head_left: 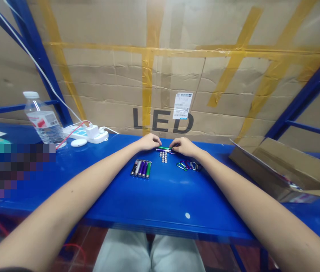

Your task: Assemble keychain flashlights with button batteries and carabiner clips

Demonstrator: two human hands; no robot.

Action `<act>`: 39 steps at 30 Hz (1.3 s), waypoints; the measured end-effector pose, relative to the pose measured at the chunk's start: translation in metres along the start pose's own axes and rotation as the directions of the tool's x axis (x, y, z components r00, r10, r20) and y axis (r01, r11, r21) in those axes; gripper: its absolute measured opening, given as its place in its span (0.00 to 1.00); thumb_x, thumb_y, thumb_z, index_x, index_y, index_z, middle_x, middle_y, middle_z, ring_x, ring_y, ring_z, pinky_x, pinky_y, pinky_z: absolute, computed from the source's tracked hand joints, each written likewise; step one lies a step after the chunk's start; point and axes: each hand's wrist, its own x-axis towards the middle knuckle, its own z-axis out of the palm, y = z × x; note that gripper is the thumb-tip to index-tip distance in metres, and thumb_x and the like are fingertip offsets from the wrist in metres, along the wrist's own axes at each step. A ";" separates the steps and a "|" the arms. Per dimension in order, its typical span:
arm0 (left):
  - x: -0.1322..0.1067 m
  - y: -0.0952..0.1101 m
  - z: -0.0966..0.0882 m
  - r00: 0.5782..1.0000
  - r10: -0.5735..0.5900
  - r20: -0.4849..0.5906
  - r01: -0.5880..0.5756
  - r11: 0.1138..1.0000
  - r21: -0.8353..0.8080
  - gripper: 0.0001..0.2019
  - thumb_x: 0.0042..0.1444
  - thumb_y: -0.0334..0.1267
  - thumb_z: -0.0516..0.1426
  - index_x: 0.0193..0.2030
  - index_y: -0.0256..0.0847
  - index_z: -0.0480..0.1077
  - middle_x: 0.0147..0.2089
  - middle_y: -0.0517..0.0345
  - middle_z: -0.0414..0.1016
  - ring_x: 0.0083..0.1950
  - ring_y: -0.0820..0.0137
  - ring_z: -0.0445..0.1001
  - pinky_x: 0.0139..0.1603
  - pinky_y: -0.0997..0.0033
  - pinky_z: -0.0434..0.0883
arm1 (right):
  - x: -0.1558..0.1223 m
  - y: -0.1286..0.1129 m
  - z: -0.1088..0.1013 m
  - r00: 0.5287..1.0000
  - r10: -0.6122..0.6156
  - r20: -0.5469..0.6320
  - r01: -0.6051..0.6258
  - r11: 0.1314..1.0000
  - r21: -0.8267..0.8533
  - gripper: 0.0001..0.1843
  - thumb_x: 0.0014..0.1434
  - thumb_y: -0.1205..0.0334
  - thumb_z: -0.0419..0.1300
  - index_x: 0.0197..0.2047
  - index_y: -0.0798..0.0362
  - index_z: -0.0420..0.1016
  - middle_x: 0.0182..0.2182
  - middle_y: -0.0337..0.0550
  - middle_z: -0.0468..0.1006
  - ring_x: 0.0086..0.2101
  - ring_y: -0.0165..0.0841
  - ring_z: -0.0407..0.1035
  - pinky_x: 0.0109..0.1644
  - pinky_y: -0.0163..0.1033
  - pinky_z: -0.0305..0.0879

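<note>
Bare forearms [75, 194] come up first in my feed, reaching from both lower corners, with pale trousers [123, 251] between. Next, a small white disc [187, 215] on the blue surface [154, 196], then a neat row of metallic penlights [141, 170]; carabiners [187, 164] bunched to its right; silver button cells [163, 157] slightly farther back. Just behind those, the action: a green penlight barrel [164, 147] lies crosswise, a purple barrel [161, 150] right beside it. Left hand [149, 142] curled, thumb and fingertip nearly meeting at the green's left end; right hand [185, 146] bent in likewise opposite. Firm grip or mere touch? I can't tell. I'd judge this step as handling that pair; the next move calls for a fine pinch, clear of the cells. Right fingers mask the barrels' ends, and the carton [250, 175] hides most of its contents.
</note>
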 end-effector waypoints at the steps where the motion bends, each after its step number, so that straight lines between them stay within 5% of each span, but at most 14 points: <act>1: 0.000 0.000 0.000 1.000 0.004 0.002 -0.004 1.000 0.001 0.13 0.49 0.33 0.57 0.39 0.38 0.81 0.42 0.53 0.82 0.45 0.65 0.77 0.49 0.69 0.71 | -0.001 0.000 -0.001 1.000 0.003 0.005 -0.003 1.000 0.007 0.13 0.53 0.73 0.59 0.39 0.54 0.82 0.39 0.43 0.84 0.40 0.35 0.76 0.46 0.36 0.69; 20: -0.002 0.001 0.003 0.994 0.088 0.063 -0.087 0.996 -0.022 0.14 0.52 0.33 0.55 0.42 0.39 0.80 0.45 0.54 0.82 0.47 0.66 0.77 0.50 0.69 0.69 | -0.006 0.002 -0.002 0.999 -0.021 -0.026 0.022 0.999 0.032 0.19 0.51 0.77 0.54 0.40 0.53 0.82 0.41 0.42 0.83 0.41 0.35 0.75 0.49 0.37 0.68; 26: -0.004 0.003 0.003 0.995 0.096 0.019 -0.095 0.995 -0.035 0.15 0.57 0.35 0.54 0.47 0.39 0.78 0.51 0.53 0.80 0.53 0.65 0.75 0.57 0.67 0.67 | -0.008 0.003 -0.001 0.989 -0.025 -0.146 0.024 1.000 -0.011 0.19 0.52 0.76 0.54 0.42 0.55 0.81 0.43 0.46 0.82 0.43 0.35 0.74 0.51 0.38 0.67; 31: -0.013 0.002 -0.017 0.999 0.014 -0.050 -0.016 0.999 -0.033 0.13 0.55 0.36 0.56 0.44 0.35 0.77 0.46 0.49 0.80 0.45 0.67 0.76 0.51 0.68 0.69 | -0.020 -0.022 -0.003 0.957 -0.125 -0.263 0.115 0.992 -0.055 0.13 0.56 0.71 0.53 0.37 0.55 0.80 0.39 0.47 0.81 0.40 0.36 0.73 0.47 0.39 0.65; 35: -0.030 0.008 -0.050 0.978 0.057 0.201 -0.055 0.998 -0.015 0.07 0.49 0.36 0.61 0.34 0.40 0.79 0.37 0.57 0.81 0.40 0.68 0.76 0.44 0.72 0.68 | -0.039 -0.071 0.000 0.953 -0.293 -0.076 0.290 0.956 -0.044 0.11 0.56 0.70 0.54 0.34 0.55 0.79 0.31 0.42 0.79 0.31 0.31 0.69 0.38 0.35 0.62; 39: -0.042 0.024 -0.065 0.916 0.071 0.394 -0.081 0.997 0.008 0.07 0.44 0.39 0.65 0.32 0.45 0.81 0.33 0.61 0.81 0.37 0.70 0.76 0.40 0.75 0.66 | -0.055 -0.113 0.012 0.879 -0.466 0.104 0.469 0.883 -0.008 0.09 0.56 0.70 0.57 0.33 0.54 0.79 0.27 0.40 0.78 0.28 0.29 0.66 0.36 0.34 0.59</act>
